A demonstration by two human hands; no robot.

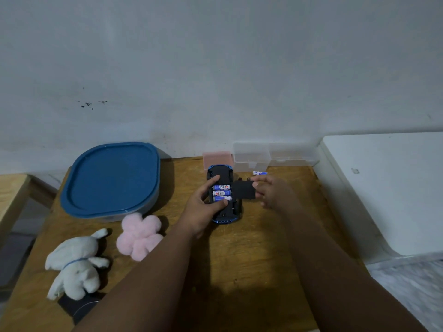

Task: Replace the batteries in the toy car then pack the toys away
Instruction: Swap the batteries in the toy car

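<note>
A blue toy car [224, 172] lies upside down on the wooden table [251, 248], its battery bay open and showing three blue-and-white batteries [221, 192]. My left hand [203, 207] grips the car from the left, thumb on its near side and fingers across the underside. To the right of the bay, my right hand [271, 192] pinches the black battery cover [244, 190] by its right edge. One loose battery [259, 173] lies on the table just behind my right hand.
A container with a blue lid [110, 179] stands at the left. In front of it lie a pink plush [139, 236] and a white plush animal [76, 264]. A pink block [217, 159] and a clear plastic box [273, 155] stand against the wall. A white surface [383, 188] is at the right.
</note>
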